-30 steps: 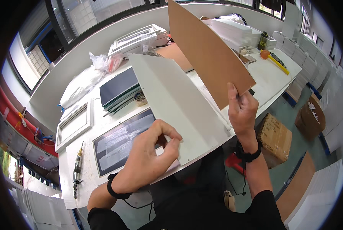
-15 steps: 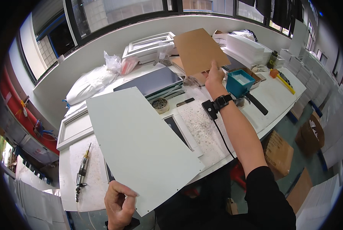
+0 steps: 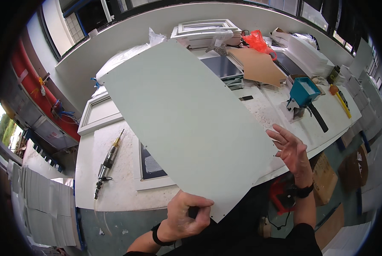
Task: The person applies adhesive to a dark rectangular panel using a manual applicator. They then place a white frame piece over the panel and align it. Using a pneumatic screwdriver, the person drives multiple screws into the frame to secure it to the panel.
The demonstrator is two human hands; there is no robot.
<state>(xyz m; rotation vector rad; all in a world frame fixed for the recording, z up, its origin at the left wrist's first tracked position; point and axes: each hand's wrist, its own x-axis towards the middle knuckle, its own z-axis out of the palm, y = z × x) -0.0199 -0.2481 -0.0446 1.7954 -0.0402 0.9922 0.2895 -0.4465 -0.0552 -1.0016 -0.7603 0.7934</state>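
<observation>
A large pale grey-green panel [image 3: 186, 123] with small holes along its edges is held tilted above the workbench. My left hand [image 3: 189, 215] pinches its near corner between thumb and fingers. Beside the panel's right edge is my right hand [image 3: 290, 151], its fingers stretched out and apart; whether the fingertips touch the edge I cannot tell. Under the panel lies a white frame with a dark pane [image 3: 150, 164], partly covered. The brown board [image 3: 259, 66] lies at the back of the bench, against a stack of dark panels [image 3: 225, 70].
A pneumatic screwdriver [image 3: 108, 164] lies on the bench's left, near a white frame [image 3: 98, 113]. On the right are a teal hopper tool with a black handle [image 3: 306, 96] and a yellow-handled hammer [image 3: 341, 100]. White boards [image 3: 308, 53] and a red plastic bag [image 3: 258, 42] lie behind.
My right hand has let go of the brown board, which now lies on the bench, and has come back to the panel's right edge. My left hand still pinches the panel's corner.
</observation>
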